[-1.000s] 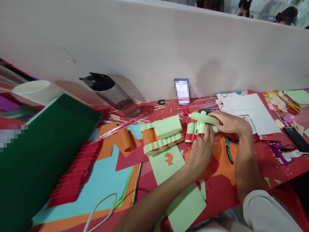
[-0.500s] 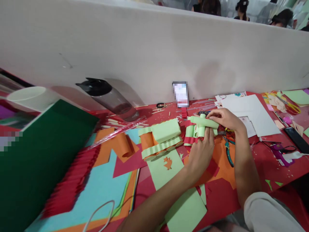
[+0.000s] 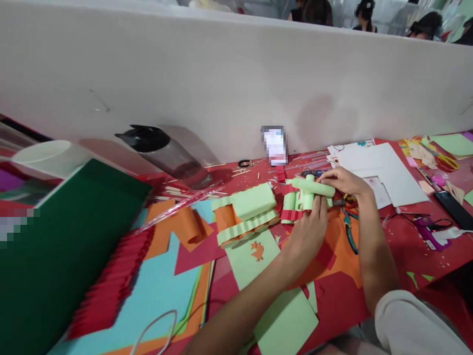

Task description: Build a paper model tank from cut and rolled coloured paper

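Model of pale-green paper tubes (image 3: pixel 307 200) sits right of centre, left hand (image 3: pixel 309 228) half-curled at its near side, right hand (image 3: pixel 343 180) loosely curled at upper tube (image 3: pixel 318 188), grips unclear; uneven pressing could crumple it.

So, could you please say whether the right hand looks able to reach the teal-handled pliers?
Probably yes: the pliers lie near the right hand, with nothing visible covering their teal handle.
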{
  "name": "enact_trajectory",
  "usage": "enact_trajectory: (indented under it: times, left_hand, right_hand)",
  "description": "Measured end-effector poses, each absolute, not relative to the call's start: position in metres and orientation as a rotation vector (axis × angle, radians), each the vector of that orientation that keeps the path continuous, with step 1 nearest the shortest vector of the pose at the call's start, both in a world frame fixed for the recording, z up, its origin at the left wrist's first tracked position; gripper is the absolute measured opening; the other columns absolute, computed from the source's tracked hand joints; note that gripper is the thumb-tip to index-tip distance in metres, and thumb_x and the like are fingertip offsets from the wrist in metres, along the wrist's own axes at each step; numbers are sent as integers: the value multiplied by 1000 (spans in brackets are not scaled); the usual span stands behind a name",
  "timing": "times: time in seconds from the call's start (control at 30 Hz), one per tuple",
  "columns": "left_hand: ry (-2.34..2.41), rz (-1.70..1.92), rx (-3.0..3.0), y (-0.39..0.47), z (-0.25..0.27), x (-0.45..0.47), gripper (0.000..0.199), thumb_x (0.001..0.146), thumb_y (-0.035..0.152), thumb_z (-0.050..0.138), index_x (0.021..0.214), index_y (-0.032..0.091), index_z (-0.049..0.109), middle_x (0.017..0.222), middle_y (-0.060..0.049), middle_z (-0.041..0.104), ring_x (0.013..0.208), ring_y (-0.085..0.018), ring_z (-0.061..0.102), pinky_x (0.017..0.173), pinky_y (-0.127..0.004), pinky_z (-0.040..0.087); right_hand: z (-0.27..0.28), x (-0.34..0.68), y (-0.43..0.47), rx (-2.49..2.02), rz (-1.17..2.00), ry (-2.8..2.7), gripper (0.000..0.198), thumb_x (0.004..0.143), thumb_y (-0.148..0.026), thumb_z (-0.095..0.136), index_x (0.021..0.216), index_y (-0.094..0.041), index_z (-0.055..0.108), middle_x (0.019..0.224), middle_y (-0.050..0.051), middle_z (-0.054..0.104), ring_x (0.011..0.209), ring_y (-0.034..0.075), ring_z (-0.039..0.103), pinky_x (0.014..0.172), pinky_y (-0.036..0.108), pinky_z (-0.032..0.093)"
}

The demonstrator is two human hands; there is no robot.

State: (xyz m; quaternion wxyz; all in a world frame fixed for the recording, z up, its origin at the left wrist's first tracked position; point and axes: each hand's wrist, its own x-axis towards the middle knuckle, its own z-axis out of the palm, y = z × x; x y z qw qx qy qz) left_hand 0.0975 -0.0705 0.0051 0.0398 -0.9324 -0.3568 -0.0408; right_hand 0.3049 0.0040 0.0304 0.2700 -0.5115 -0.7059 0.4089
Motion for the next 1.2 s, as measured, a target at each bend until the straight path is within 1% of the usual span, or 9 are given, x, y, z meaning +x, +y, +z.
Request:
enact_trajectory:
  times: [0.13, 0.27, 0.4, 0.57, 0.7, 0.83, 0.93, 1.1, 1.2]
  left_hand:
    - [-1083, -215, -2891, -71, 3, 95, 66, 99, 11, 45, 163, 11, 32, 157, -30, 47, 100, -26, 75, 68, -29, 61]
    - [-1110, -236, -2902, -71, 2, 93, 62, 101, 15, 48, 161, 11, 34, 159, -31, 44, 95, -26, 75, 67, -30, 60]
    - [-1148, -230, -2920, -71, 5, 95, 57, 102, 16, 47, 158, 11, 39, 159, -31, 43, 86, -24, 75, 61, -30, 59]
    - [-1240, -13, -2884, -71, 14, 100, 47, 105, 19, 40, 151, 14, 46, 164, -24, 40, 77, -22, 75, 56, -33, 59]
    - [-1251, 59, -2902, -71, 20, 101, 46, 106, 20, 38, 151, 16, 45, 166, -22, 37, 77, -22, 75, 58, -34, 59]
    - [-1259, 23, -2986, -72, 23, 100, 40, 106, 20, 41, 145, 18, 48, 161, -22, 43, 79, -22, 75, 64, -34, 59]
    - [-1258, -19, -3072, -72, 25, 99, 35, 106, 22, 43, 141, 20, 50, 153, -20, 49, 81, -21, 75, 68, -33, 58]
    - [-1204, -59, -3259, -66, 30, 94, 34, 108, 30, 43, 139, 18, 52, 150, -18, 53, 95, -28, 75, 72, -38, 59]
    - [-1157, -121, -3402, -61, 32, 85, 39, 107, 30, 43, 144, 18, 51, 158, -17, 48, 114, -30, 71, 87, -41, 59]
  right_hand:
    - [31, 308, 0, -1307, 1096, -1976, 39, 103, -45, 51, 113, -18, 78, 115, 9, 77, 108, 24, 69, 100, 38, 50]
    - [30, 308, -1, -1325, 1160, -1915, 45, 105, -50, 46, 109, -18, 77, 115, 9, 76, 105, 23, 69, 97, 37, 51]
    - [24, 306, 3, -1316, 1190, -1878, 49, 106, -56, 42, 105, -20, 75, 107, 7, 75, 96, 22, 67, 93, 36, 51]
    - [22, 303, 6, -1307, 1077, -1882, 55, 104, -61, 41, 93, -17, 72, 95, 7, 71, 87, 20, 62, 86, 34, 47]
    - [27, 299, 6, -1347, 964, -1932, 49, 102, -58, 48, 83, -17, 67, 82, 3, 65, 77, 18, 56, 73, 30, 42]
    - [25, 299, 9, -1430, 954, -1898, 42, 94, -55, 60, 77, -17, 67, 72, 0, 62, 68, 16, 53, 64, 29, 38]
    - [20, 305, 11, -1415, 1036, -1823, 33, 86, -49, 68, 81, -17, 71, 77, 2, 69, 71, 17, 58, 68, 29, 43]
    - [13, 314, 11, -1357, 1132, -1761, 28, 79, -44, 75, 84, -17, 73, 80, 3, 72, 73, 18, 64, 71, 30, 48]
    - [13, 314, 11, -1315, 1118, -1790, 25, 81, -40, 75, 90, -17, 73, 86, 4, 73, 78, 18, 66, 74, 31, 49]
